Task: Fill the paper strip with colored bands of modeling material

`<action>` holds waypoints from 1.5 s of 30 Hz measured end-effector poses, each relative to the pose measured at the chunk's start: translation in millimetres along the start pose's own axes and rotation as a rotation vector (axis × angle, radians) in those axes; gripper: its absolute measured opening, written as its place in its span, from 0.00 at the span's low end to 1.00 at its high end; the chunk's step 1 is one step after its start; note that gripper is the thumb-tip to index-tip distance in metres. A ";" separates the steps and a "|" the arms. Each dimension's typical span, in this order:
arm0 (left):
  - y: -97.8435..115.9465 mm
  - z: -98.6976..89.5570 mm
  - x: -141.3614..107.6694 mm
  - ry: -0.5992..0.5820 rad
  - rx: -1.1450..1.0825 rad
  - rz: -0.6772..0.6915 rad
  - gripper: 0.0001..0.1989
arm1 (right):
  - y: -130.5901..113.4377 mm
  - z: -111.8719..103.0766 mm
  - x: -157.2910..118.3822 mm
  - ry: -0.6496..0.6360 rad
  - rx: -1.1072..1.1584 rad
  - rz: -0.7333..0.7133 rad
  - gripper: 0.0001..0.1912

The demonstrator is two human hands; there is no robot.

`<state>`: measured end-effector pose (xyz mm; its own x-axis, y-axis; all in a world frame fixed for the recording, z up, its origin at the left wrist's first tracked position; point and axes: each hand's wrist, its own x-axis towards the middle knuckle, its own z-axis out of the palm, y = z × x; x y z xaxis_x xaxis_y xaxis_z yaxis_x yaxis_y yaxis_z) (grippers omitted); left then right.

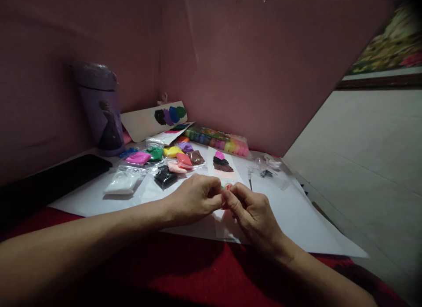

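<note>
My left hand (198,199) and my right hand (253,210) meet over the white paper strip (227,228). Their fingertips pinch a small clear plastic packet (228,187) with red in it, mostly covered by the fingers; a speck of green shows beside it. Just beyond the hands, the strip carries pink, black and brown textured patches (223,162). A slim tool (249,179) with a pale tip lies to the right of the strip. Left of the strip are a black clay packet (165,178), a pale pink one (176,167) and a red one (183,160).
Several more clay packets, including a white one (121,182), lie to the left. Behind them are a card with coloured patches (141,122) and a pack of coloured clay (217,140). A purple tumbler (99,109) stands at left. Clear plastic scraps (272,173) lie right.
</note>
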<state>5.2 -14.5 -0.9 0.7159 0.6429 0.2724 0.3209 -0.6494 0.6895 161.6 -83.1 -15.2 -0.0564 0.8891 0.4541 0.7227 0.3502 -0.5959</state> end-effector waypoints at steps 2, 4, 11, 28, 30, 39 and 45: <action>-0.4 0.9 -0.2 0.010 0.008 0.014 0.10 | 0.4 0.5 0.8 -0.005 -0.002 -0.002 0.15; -0.6 1.7 -0.5 0.011 0.015 0.022 0.10 | 0.7 0.5 1.4 0.001 -0.022 0.009 0.16; -0.6 1.8 -0.4 0.060 0.028 0.031 0.09 | 1.2 -0.1 0.9 -0.005 -0.064 0.086 0.17; 2.7 1.6 -2.2 0.020 -0.062 0.062 0.10 | -0.1 -0.5 1.8 -0.008 -0.018 0.104 0.21; 2.0 1.6 -2.1 0.018 -0.052 0.068 0.12 | 0.6 -0.5 1.9 -0.007 -0.007 0.103 0.22; -1.7 4.1 -3.6 0.063 0.075 0.123 0.07 | 0.6 -0.4 2.2 -0.019 -0.001 0.096 0.22; 0.3 2.7 -4.4 0.030 0.104 0.133 0.08 | 1.1 -0.4 1.7 -0.024 0.005 0.104 0.21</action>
<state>3.8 -18.6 -3.7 0.7381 0.5594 0.3772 0.2883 -0.7670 0.5732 162.6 -81.4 -14.8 0.0024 0.9275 0.3739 0.7220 0.2571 -0.6423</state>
